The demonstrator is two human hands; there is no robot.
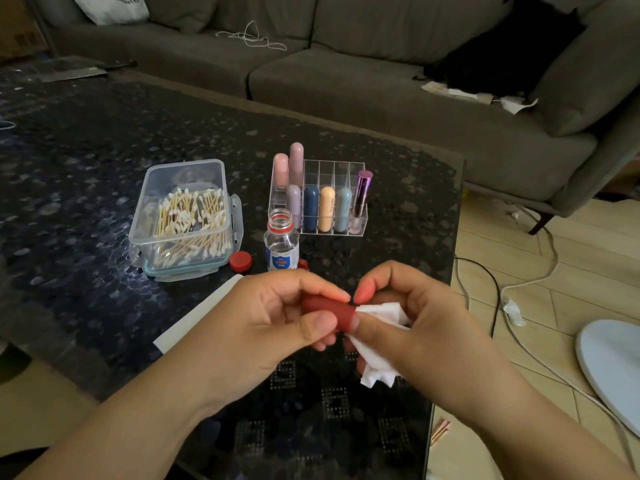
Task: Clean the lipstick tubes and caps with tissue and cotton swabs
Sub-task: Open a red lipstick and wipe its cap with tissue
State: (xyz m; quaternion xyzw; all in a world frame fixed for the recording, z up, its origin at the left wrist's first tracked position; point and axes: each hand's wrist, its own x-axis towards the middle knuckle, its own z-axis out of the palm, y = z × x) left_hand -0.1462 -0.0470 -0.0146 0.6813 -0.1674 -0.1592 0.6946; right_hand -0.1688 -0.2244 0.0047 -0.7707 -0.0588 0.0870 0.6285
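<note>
Black speckled glass coffee table before grey sofa, seven lipstick tubes in clear acrylic rack at twelve o'clock, left hand pinching dark-red lipstick tube, right hand fingers pinching white tissue against it

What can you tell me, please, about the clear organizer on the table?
The organizer is a clear, plastic-looking rack divided into small square cells, standing upright on the dark table behind the open bottle. Seven tubes stand in it: two pink at the back left, then lilac, navy, peach and pale teal capsules in front, with a shiny purple lipstick at the right end. Other cells look empty. Neither hand touches it.
</note>
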